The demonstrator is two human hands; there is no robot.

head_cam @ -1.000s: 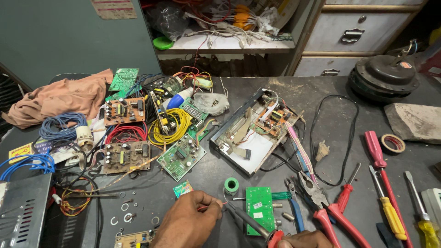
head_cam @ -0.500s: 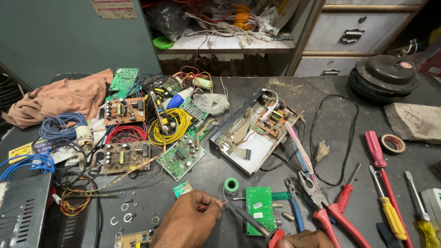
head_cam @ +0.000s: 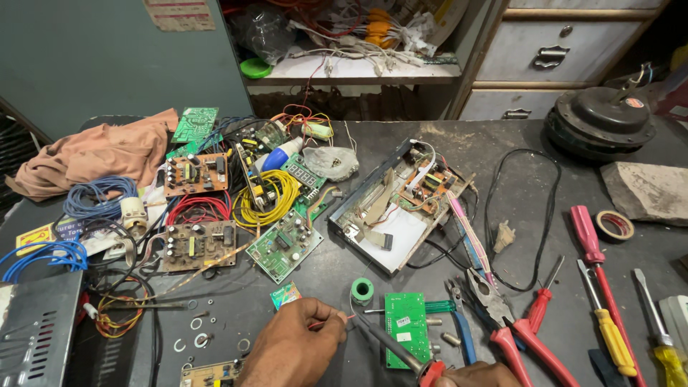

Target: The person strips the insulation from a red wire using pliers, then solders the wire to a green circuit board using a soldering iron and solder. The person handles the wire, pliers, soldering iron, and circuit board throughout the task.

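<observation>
Pinching a thin red wire [head_cam: 326,324] as before, the left hand [head_cam: 290,351] has barely moved at six o'clock, while the right hand [head_cam: 476,375] stays clenched on the soldering iron [head_cam: 393,345] beside the green board [head_cam: 406,328].

A dark, scuffed table [head_cam: 401,136] fills most of the view under dim, warm light. Behind it on the left stands a plain grey-green wall [head_cam: 86,64]. Beside the wall, a pale shelf [head_cam: 344,72] sits in a recess, and to its right are worn grey drawers [head_cam: 566,50] with metal handles.
</observation>
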